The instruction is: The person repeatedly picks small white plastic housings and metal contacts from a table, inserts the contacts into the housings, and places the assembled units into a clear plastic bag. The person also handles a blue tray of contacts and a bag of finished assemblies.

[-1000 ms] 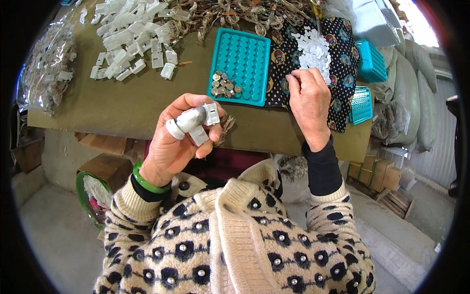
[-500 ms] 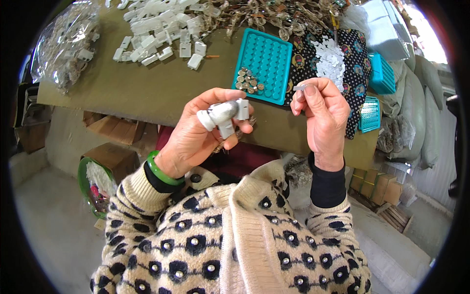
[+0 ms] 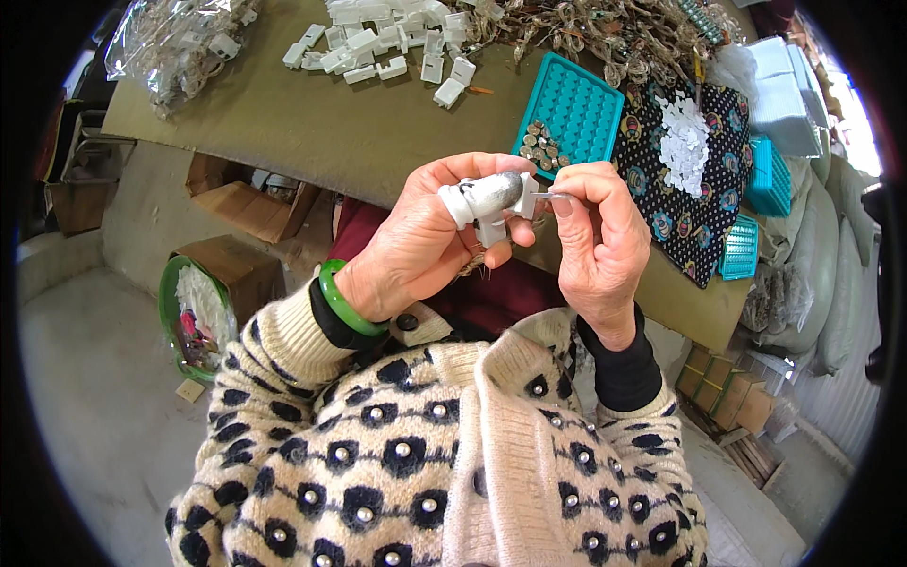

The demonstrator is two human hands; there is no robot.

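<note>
My left hand (image 3: pixel 402 246) grips a small white plastic case (image 3: pixel 490 232), with wires hanging below it. A white, grey-smudged finger cot (image 3: pixel 472 200) covers the left thumb, which presses on the case and hides part of it. Close on the right, my right hand (image 3: pixel 605 236) pinches a thin, pale flat piece (image 3: pixel 551 196) between thumb and forefinger. Its tip meets the case's right end; whether it has entered cannot be made out. Just beyond the hands, silver button cells (image 3: pixel 539 149) lie in the near left corner of a teal tray (image 3: pixel 576 104).
Several white cases (image 3: pixel 387 38) are heaped at the back, beside tangled wire strings (image 3: pixel 614 38). Small white pieces (image 3: pixel 684 142) lie on a dark patterned cloth (image 3: pixel 652 180). A clear bag (image 3: pixel 179 47) stands back left. Teal baskets (image 3: pixel 770 178) sit at the right.
My right hand has moved left with the thin piece, bringing it from well apart to the end of the case. The view has shifted, so the table things appear further right.
</note>
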